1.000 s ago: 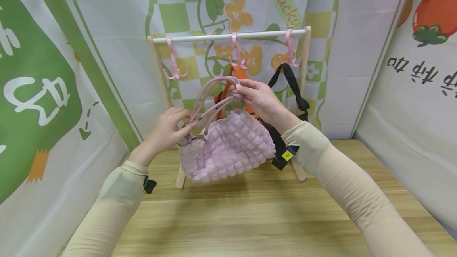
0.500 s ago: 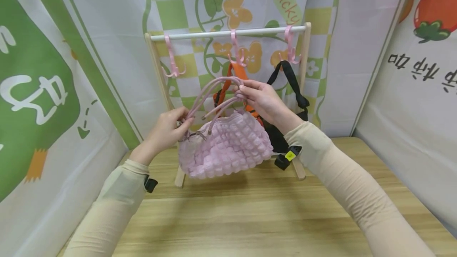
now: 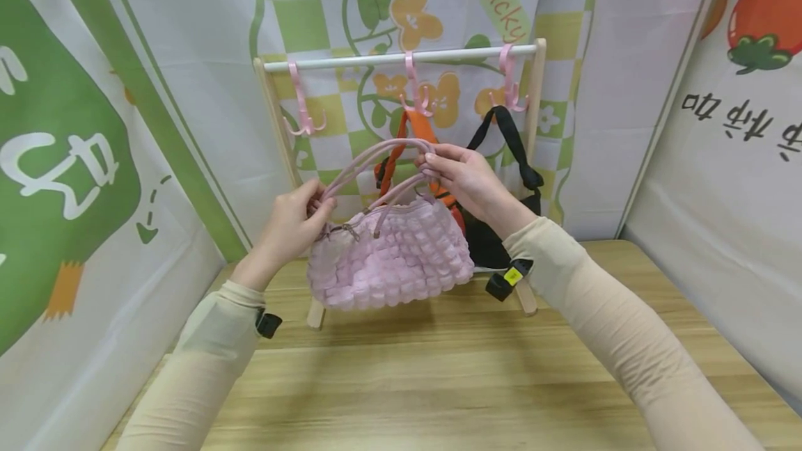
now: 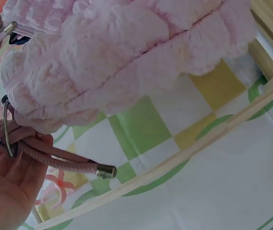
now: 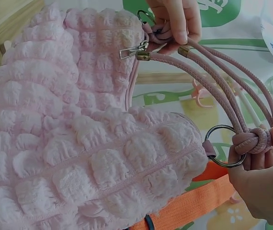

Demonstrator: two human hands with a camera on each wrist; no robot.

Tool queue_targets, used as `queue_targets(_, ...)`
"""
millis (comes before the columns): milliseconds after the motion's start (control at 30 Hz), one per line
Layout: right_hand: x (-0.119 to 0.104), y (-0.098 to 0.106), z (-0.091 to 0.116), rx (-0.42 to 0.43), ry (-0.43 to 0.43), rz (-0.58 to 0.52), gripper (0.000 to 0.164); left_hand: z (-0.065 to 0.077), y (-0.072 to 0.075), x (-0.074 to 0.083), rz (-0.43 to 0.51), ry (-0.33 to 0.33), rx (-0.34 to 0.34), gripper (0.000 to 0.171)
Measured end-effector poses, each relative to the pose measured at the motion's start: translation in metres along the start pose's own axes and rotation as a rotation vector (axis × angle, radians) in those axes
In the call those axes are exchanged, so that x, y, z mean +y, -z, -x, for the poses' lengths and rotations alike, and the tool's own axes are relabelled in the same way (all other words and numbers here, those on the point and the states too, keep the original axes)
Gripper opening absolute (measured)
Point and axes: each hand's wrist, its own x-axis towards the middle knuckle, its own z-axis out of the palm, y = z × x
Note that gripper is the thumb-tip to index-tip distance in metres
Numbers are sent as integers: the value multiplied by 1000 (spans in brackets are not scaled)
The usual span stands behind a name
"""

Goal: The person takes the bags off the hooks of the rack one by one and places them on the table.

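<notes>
Handbag point(image 3: 391, 256) in pink puckered fabric hangs between the two hands I am following from here, in front of the clothes rack point(image 3: 351, 60) and over the wooden table point(image 3: 388, 381); its base looks clear of the boards to me. The left hand point(image 3: 294, 218) is clamped on the cord handles point(image 3: 401, 141) at their left end, where the left-wrist view shows me a metal ring point(image 4: 5, 129) and a loose strand with a metal end cap point(image 4: 106, 171). The right hand point(image 3: 470, 176) pinches the other end, thumb and fingers together on the knot point(image 5: 252, 142) just beside a second ring point(image 5: 227, 166). To do this well, I would judge that both ends want equal height, since the body sags below whichever side drops. I would take the weight at the knots, which should slip less than smooth cord, and let the arch stand up and open, with its strands side by side and uncrossed. The orange strap point(image 3: 421, 125) and black bag point(image 3: 489, 246) sit behind the right hand, so I would mind that side: a cord end or ring could snag there
</notes>
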Motion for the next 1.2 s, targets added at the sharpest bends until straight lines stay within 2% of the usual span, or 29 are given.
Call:
queue_targets(267, 6, 7, 1, -12, -15, 8, 39, 0, 0, 7, 18, 57, 47, 14)
queue_targets(433, 11, 11, 1, 3, -25, 26, 43, 0, 0, 10, 32, 127, 50, 16)
queue_targets(700, 18, 15, 2, 41, -39, 91, 40, -1, -2, 9, 145, 226, 43, 19)
queue_targets(900, 23, 19, 3, 23, -26, 100, 39, 0, -3, 10, 232, 287, 41, 20)
queue_targets(1200, 31, 21, 4, 2, -21, 94, 28, 2, 1, 28, 336, 372, 60, 16)
